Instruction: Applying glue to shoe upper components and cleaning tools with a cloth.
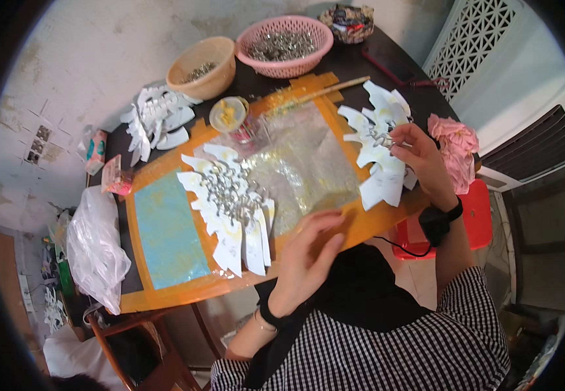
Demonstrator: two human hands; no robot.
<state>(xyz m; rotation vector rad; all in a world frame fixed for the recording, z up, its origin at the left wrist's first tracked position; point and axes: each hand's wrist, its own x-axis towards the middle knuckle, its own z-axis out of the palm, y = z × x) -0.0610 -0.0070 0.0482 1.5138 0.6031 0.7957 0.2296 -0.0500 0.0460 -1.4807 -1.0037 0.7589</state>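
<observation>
White card cutouts (379,153) are sitting fanned under the right hand (422,161), whose fingertips are pinching them at a metal clip, while the left hand (308,251), fingers loosely curled and holding nothing, is hovering beside a second pile (230,202).

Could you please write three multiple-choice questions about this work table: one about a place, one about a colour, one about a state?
1. Where does the pink basket stand?
A. at the far edge of the table
B. on the floor
C. on the red stool

2. What colour is the board under the paper pieces?
A. green
B. orange
C. black

3. What is the right hand doing?
A. resting flat and empty
B. holding white paper shapes
C. lifting the beige bowl

Answers: 1 A, it stands beside the beige bowl far from the person; 2 B, its rim shows orange; 3 B, its fingers grip the white shapes.
</observation>
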